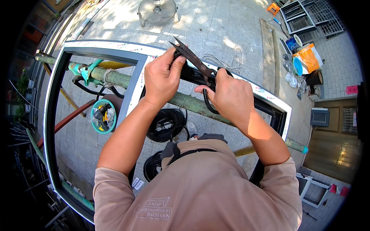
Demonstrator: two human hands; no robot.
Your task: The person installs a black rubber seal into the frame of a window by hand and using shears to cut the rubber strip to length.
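My right hand [235, 94] is closed round the black handles of a pair of scissors [200, 66], thumb through one loop. The dark blades point up and left, their tips slightly parted. My left hand [163, 77] is closed beside the blades, pinching a black strip [177, 54] between thumb and fingers; most of it is hidden. Both hands are above the far rail of a dark window frame [137, 82] with white printed film along its edges. The frame rests on green poles [192, 104].
Coils of black strip [163, 125] lie on the floor by my feet. A teal basket [94, 122] with tools stands under the frame's left opening. Farther off are a round fan [157, 11], planks [268, 54], an orange-and-white sack [309, 58] and other frames [298, 17].
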